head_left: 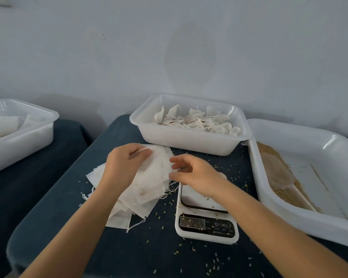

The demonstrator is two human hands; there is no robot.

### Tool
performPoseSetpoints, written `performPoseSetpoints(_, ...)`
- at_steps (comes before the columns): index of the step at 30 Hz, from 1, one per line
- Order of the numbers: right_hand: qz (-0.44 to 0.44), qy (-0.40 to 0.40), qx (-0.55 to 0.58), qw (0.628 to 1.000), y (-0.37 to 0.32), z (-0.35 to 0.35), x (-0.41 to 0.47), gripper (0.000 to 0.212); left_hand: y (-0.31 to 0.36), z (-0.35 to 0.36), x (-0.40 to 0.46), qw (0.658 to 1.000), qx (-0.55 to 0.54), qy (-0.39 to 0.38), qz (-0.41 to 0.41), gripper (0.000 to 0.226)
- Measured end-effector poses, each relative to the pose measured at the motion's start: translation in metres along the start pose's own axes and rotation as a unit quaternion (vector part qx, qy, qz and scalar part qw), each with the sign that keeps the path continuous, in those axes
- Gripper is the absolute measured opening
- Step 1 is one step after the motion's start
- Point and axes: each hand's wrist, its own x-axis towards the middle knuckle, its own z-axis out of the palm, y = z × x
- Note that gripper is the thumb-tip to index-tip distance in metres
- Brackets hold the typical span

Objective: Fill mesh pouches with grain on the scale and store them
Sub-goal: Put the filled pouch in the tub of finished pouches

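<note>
Pouches, empty, mesh, one loose stack (pixel 141 189): I logged them lying flat on the dark cloth just left of the scale (pixel 206 209), fanned out, their long run going from near-left to far-right, drawstrings trailing off the right edge toward the scale platform. The far end of the stack lay directly under both hands, so I judged the coming move to turn on peeling a single pouch off that top end and carrying it rightward to the platform.

Left hand (pixel 127 163): on the upper part of the stack, fingers curled, thumb and forefinger pinching the top pouch near its far edge. It was the nearer hand to the stack.

Right hand (pixel 193 173): hovering over the gap between the stack's right edge and the scale, fingers loosely spread and half bent, tips just beside the pouch edge (whether they touched it I could not tell); it held nothing.

Scale, as noted: platform bare but for stray grains, display lit, digits unreadable to me.

Filled-pouch tray (pixel 189 145): beyond the stack, against the wall, holding tied pouches.

Grain tray (pixel 301 127): right of the scale, grain banked along its left side.

Further tray (pixel 28 137): far left, well apart.
</note>
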Motion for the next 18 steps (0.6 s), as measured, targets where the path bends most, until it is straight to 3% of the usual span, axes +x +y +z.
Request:
performPoseSetpoints(4,0.019,0.03,0.098,0.995,0.004,0.017,-0.003,0.029,0.011,0.006,0.003,0.998,-0.048,0.027,-0.025,0.017)
performPoseSetpoints(11,0.008,0.06,0.299,0.952,-0.003,0.033,-0.012,0.016,0.026,0.029,-0.022,0.998,-0.067,-0.009,-0.016,0.02)
performPoseSetpoints(13,0.021,0.078,0.304,0.949,0.001,0.029,-0.018,0.01,0.029,0.029,-0.033,0.997,-0.052,-0.051,0.018,0.017)
performPoseSetpoints(15,0.035,0.105,0.313,0.943,0.007,0.021,-0.027,0.008,0.033,0.026,-0.044,0.986,-0.075,-0.143,0.043,0.016)
performPoseSetpoints(18,0.039,0.125,0.32,0.938,0.015,0.01,-0.043,0.011,0.036,0.027,-0.055,0.967,-0.111,-0.229,0.025,0.018)
